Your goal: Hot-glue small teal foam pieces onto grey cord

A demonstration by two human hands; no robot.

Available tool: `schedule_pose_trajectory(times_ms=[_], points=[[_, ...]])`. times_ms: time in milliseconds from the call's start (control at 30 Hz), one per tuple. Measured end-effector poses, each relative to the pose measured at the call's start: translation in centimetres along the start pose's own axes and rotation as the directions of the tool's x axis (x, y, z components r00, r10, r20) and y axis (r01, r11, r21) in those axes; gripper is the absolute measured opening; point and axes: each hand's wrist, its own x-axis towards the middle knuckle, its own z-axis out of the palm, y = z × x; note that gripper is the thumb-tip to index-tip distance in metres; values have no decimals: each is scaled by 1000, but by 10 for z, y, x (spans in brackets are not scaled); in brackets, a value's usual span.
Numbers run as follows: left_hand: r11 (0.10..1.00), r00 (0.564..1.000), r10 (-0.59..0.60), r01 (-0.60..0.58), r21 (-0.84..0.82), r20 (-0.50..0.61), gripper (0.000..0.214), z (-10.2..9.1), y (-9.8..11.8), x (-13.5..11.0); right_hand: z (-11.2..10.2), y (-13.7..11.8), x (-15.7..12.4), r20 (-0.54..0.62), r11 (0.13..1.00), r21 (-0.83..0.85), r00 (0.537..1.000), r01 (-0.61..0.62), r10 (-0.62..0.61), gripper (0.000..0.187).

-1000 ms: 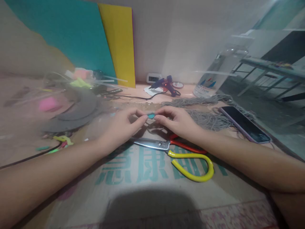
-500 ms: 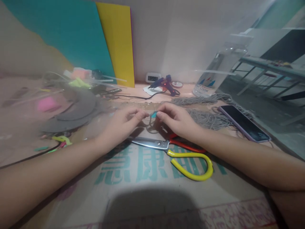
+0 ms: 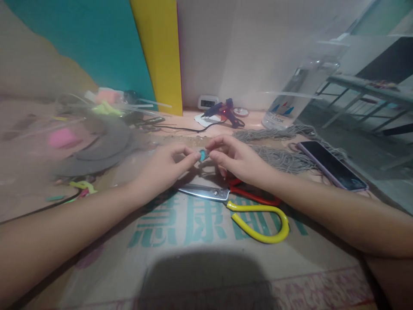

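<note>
Between the thumb and fingertips of my left hand (image 3: pixel 171 165) is a small teal piece (image 3: pixel 202 155), too small to make out its kind. My right hand (image 3: pixel 237 157) is close beside it, thumb and fingers curled in a pinch. A thin grey cord (image 3: pixel 207 153) runs from the teal piece to these right fingertips, and a loop of it hangs dimly below. Just under both hands lie large scissors (image 3: pixel 206 192), blades pointing left, with one red and one yellow handle.
Bundles of grey cord (image 3: pixel 280 159) and a phone (image 3: pixel 332 165) lie to the right. A glue gun (image 3: pixel 222 111), a small digital clock (image 3: pixel 208 102) and a clear bottle (image 3: pixel 285 103) stand at the back. Grey discs (image 3: pixel 97 150) and coloured scraps (image 3: pixel 83 186) are on the left.
The teal piece has shifted left, from my right fingertips to my left ones. My right hand has moved slightly left and its fingers have changed position; the cord loop shows less.
</note>
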Motion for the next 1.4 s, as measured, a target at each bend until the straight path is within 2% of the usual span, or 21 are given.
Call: schedule_pose_trajectory(times_ms=[100, 200, 267, 333, 433, 500, 567, 633, 700, 867, 1100, 1267, 1400], points=[[1000, 999, 29, -28, 13, -36, 35, -1, 0, 0, 1, 1, 3, 177, 968, 183, 975, -170, 137, 32], [999, 997, 38, -36, 26, -72, 34, -1, 0, -1, 0, 1, 5, 270, 942, 232, 947, -242, 176, 38], [999, 995, 31, -27, 36, -98, 31, -1, 1, -1, 0, 0, 5, 249, 946, 220, 951, -238, 182, 34], [999, 994, 27, -22, 46, -106, 30, -1, 2, -1, 0, -1, 4, 176, 965, 155, 967, -211, 184, 24], [998, 994, 32, -26, 66, -106, 28, -2, 3, -1, 0, -5, 0, 30, 988, -77, 990, -135, 138, 15], [996, 993, 41, -32, 82, -108, 28, -2, 3, 0, 1, -7, -3, -40, 969, -245, 999, -44, 35, 15], [994, 993, 54, -44, 95, -106, 29, -2, 3, 0, 2, -9, -6, -61, 922, -380, 992, 77, -108, 14], [993, 993, 74, -64, 100, -93, 29, -1, 3, 0, 3, -11, -7, -57, 871, -458, 973, 175, -225, 15], [992, 992, 94, -86, 97, -79, 29, -1, 3, 0, 3, -11, -8, -68, 844, -494, 959, 208, -276, 16], [989, 991, 121, -116, 94, -52, 29, 0, 4, -1, 3, -8, -6, -146, 872, -467, 960, 145, -238, 14], [986, 990, 139, -136, 98, -25, 31, 1, 2, -2, 1, -5, -2, -130, 939, -343, 991, -33, -13, 23], [989, 993, 116, -115, 90, -6, 32, 1, 2, -2, 0, -7, -2, -116, 946, -324, 993, -24, -15, 25], [987, 993, 113, -108, 119, -35, 32, 0, 2, -2, 1, -8, -3, -122, 931, -363, 992, -39, -6, 26]])
